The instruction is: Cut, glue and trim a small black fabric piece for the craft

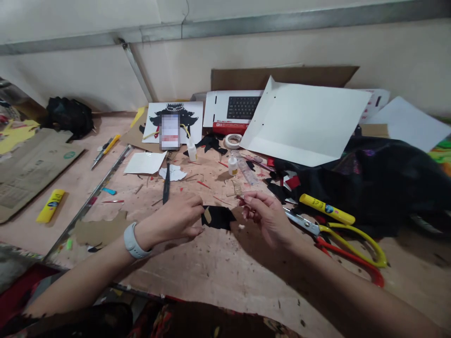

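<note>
In the head view, my right hand (266,213) pinches a small gold openwork trim (237,188) between thumb and fingertips, raised a little over the table. My left hand (178,218), with a pale watch band on its wrist, curls at the left end of a black fabric piece (221,218); its fingertips partly hide that end. A tan patch shows on the black piece, which lies between my hands. Two small white glue bottles, one nearer (233,166) and one farther (191,150), stand beyond my hands.
Large scissors (317,228) and a yellow glue stick (327,209) lie right of my right hand. Another yellow tube (51,205), a cutter knife (105,151) and a metal ruler (88,202) lie left. Tape (233,141), a phone (169,132) and a keyboard box (229,109) sit behind.
</note>
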A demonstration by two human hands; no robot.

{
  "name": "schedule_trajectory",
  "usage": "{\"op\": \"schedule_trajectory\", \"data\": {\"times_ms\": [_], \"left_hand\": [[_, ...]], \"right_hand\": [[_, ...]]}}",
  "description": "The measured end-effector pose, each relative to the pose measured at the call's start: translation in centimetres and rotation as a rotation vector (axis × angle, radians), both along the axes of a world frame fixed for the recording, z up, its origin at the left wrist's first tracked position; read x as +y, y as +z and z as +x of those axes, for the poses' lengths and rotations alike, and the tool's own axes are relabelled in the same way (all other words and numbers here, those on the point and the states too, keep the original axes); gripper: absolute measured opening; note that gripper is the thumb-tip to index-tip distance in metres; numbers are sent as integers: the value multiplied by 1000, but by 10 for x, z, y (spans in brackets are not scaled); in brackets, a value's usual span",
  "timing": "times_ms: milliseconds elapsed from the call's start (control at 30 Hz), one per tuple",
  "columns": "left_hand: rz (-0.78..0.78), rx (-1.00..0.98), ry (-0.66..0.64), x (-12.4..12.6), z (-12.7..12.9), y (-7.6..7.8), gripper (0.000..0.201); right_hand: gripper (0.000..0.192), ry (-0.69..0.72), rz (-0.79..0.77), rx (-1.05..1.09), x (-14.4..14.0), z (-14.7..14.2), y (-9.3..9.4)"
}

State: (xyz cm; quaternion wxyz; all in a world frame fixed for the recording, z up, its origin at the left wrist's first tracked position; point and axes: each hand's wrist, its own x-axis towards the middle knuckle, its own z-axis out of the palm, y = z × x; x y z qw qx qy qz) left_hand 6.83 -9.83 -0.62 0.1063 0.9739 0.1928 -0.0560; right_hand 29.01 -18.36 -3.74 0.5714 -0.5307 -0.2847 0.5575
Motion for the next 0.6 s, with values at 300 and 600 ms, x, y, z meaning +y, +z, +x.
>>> {"op": "schedule_trajectory", "data": {"times_ms": [300, 600], "left_hand": [[215, 4, -171, -5, 8, -5, 18], [-236, -252, -5, 2, 8, 9, 19]], "right_hand": [[15, -4, 29, -1, 1, 2, -3], [20, -60, 49, 14, 3, 8, 7]]}}
